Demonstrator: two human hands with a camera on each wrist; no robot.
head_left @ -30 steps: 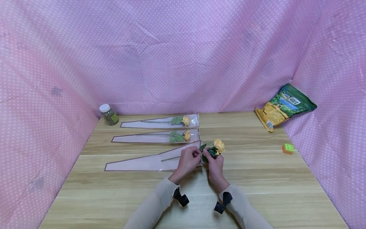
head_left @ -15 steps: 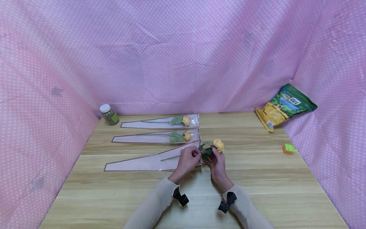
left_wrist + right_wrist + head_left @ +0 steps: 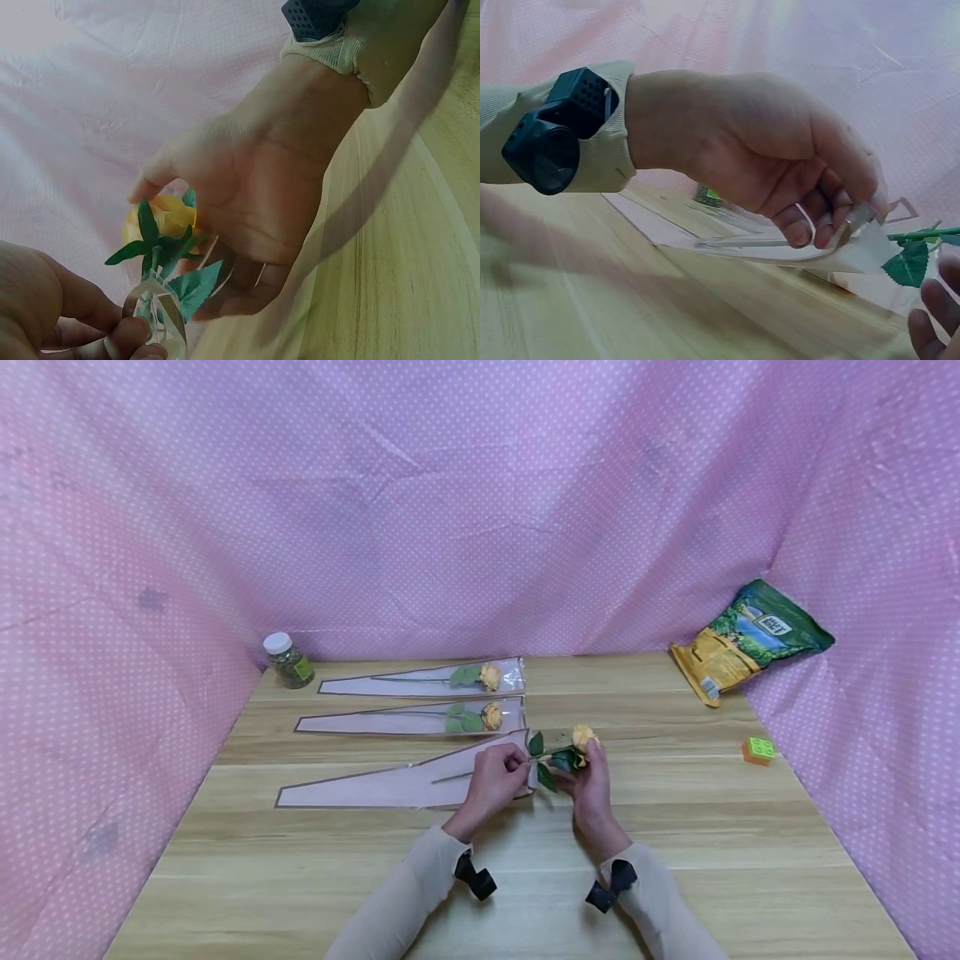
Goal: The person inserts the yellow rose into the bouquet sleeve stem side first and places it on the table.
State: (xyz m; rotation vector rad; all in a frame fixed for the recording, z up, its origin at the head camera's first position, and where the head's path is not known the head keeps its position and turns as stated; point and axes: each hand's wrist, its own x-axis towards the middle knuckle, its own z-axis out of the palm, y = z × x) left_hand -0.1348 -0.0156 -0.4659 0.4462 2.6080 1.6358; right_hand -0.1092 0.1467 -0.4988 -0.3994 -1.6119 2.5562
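My left hand (image 3: 495, 774) pinches the open end of a clear flower sleeve (image 3: 360, 789) with a dark border, lying in front of me. A yellow rose (image 3: 583, 737) has its stem inside this sleeve, while its bloom and green leaves (image 3: 546, 775) stick out to the right. Around the bloom curve the thumb and fingers of my right hand (image 3: 594, 793). The left wrist view shows the bloom (image 3: 171, 214) between that thumb and palm, the sleeve's mouth (image 3: 176, 322) below it. In the right wrist view, my left fingertips hold the sleeve edge (image 3: 859, 217); the bloom is out of frame.
Two more sleeves, each with a yellow rose, lie behind: the farther sleeve (image 3: 352, 686) and the nearer sleeve (image 3: 337, 724). A white-capped jar (image 3: 289, 662) stands back left. A green and yellow bag (image 3: 750, 639) leans back right, near a toy block (image 3: 758, 751).
My right hand has moved right from the leaves to the bloom, and the leaves now spread out. The rose has shifted slightly right. My left hand keeps its place on the sleeve.
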